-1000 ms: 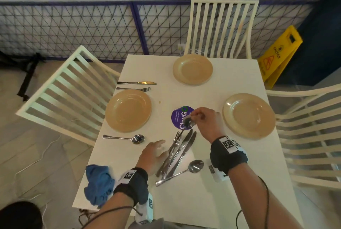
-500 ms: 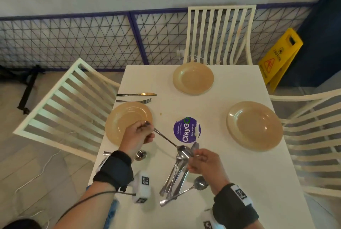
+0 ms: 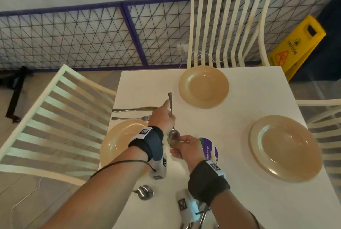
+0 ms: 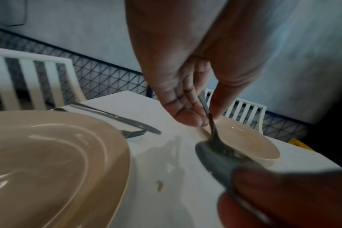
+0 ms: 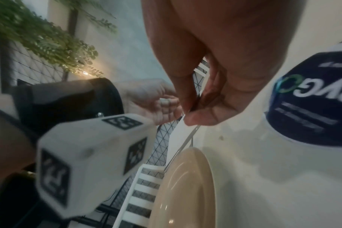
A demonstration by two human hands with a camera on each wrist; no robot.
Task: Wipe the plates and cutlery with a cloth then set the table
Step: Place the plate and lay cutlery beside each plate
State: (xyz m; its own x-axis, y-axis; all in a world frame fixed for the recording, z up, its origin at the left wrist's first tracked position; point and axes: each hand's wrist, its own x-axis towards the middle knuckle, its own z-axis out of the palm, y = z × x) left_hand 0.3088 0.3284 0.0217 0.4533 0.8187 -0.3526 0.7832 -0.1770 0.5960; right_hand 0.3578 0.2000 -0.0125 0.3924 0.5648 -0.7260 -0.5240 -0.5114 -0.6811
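A metal spoon point(image 3: 173, 134) is held above the white table point(image 3: 239, 201) between both hands. My left hand point(image 3: 167, 110) pinches its handle point(image 4: 203, 104), which points toward the far plate point(image 3: 203, 86). My right hand point(image 3: 180, 143) pinches the spoon's bowl point(image 4: 217, 155) beside the purple sticker point(image 3: 210, 150). A tan plate point(image 3: 118, 147) lies at the left, partly under my left forearm, and another plate point(image 3: 286, 147) at the right. A knife point(image 3: 134, 109) and fork point(image 3: 129, 118) lie beyond the left plate. The cloth is out of view.
A second spoon point(image 3: 145, 191) lies near the left plate's near side. Several pieces of cutlery point(image 3: 200, 218) sit at the bottom edge under my right wrist. White slatted chairs point(image 3: 55, 118) stand at the left, far and right sides. A yellow caution sign point(image 3: 299, 44) stands back right.
The spoon has come up out of the cutlery pile and turned, handle now pointing to the far plate. My left hand moved forward with the handle; my right hand stays on the bowl.
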